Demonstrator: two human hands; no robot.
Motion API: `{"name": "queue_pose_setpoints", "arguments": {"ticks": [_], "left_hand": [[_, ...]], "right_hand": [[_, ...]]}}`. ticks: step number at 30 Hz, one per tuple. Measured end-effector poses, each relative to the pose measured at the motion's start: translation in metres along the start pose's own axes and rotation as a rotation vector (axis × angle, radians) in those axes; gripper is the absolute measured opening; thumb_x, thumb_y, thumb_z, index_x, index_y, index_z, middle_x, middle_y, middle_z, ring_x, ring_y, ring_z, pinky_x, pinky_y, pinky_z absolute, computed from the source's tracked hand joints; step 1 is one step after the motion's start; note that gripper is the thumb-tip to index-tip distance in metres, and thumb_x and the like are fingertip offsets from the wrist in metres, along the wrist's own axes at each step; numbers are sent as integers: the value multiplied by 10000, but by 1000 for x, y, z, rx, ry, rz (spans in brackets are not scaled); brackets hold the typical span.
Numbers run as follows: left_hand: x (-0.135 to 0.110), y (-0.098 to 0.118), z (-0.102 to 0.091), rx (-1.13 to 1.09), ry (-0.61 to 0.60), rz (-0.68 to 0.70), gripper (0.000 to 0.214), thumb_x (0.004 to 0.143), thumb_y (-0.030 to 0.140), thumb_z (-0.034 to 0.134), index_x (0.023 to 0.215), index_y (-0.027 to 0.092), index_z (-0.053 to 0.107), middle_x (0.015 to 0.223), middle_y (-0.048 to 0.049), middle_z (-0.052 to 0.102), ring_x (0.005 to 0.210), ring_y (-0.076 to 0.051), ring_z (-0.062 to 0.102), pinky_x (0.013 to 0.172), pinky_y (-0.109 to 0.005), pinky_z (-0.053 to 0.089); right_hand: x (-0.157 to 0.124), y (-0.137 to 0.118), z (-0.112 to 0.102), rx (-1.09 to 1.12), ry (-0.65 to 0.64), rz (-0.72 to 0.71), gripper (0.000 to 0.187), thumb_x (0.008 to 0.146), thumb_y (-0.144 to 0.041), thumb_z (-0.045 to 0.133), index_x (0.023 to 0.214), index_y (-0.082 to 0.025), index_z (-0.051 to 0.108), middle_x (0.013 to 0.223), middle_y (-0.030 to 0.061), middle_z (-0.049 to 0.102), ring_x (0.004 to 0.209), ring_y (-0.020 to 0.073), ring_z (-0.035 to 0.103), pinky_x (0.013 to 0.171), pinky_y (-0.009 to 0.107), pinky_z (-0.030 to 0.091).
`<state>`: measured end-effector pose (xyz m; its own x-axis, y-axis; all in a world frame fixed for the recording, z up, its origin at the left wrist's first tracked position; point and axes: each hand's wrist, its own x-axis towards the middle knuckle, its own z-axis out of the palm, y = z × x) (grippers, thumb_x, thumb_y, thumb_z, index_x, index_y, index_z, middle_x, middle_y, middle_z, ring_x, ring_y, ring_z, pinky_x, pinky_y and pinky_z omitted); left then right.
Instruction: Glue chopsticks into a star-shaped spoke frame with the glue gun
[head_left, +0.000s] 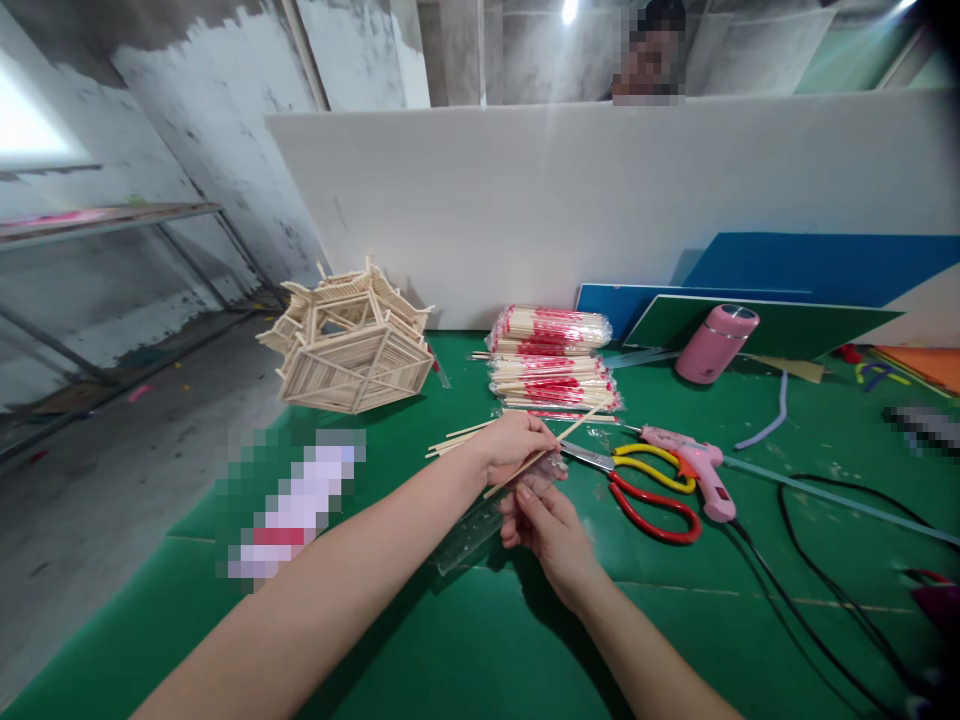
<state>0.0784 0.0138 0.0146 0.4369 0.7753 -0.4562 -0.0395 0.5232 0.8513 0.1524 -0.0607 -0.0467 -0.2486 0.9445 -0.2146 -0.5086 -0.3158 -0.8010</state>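
My left hand (517, 445) is closed on a thin wooden stick (585, 424), which slants up to the right past its fingertips. Just below it, my right hand (551, 530) has its fingers curled and pinched on a crinkled clear plastic wrapper (469, 540). Part of that film lies between the two hands, and the fingers hide some of it. Several loose wooden sticks (457, 437) poke out beyond my left wrist. Scissors (652, 490) with red and yellow handles lie right of my hands, beside a pink glue gun (694, 465).
Plastic-wrapped bundles of sticks (555, 380) lie behind my hands. A lattice structure of sticks (356, 345) stands at the left. A pink flask (716, 345), coloured boards (757, 332) and a black cable (810, 640) are at the right. A person (651, 55) is behind the white partition (600, 190).
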Motion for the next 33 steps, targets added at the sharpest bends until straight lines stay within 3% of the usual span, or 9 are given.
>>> {"name": "queue_pose_setpoints", "arguments": {"ticks": [20,28,33], "left_hand": [[-2,-2,0,-22,26,19,121,679,62,512,573,118,493,465,21,564,447,-130,583,553,-316,490],[-4,-3,0,-35,117,35,153,701,44,466,566,105,505,458,0,554,436,-114,557,477,-248,459],[-9,-2,-7,-54,193,76,154,689,57,513,545,110,506,521,-6,572,457,-67,520,488,-196,430]], "right_hand": [[0,2,-2,0,-14,-7,292,661,-397,632,765,-141,538,631,-13,587,440,64,519,425,186,432],[1,2,-4,-3,-22,-12,278,666,-395,626,722,-139,536,586,-17,583,401,62,493,391,182,403],[1,0,-4,-4,-44,-20,266,697,-380,600,814,-146,554,599,-22,575,409,58,486,382,170,390]]}}
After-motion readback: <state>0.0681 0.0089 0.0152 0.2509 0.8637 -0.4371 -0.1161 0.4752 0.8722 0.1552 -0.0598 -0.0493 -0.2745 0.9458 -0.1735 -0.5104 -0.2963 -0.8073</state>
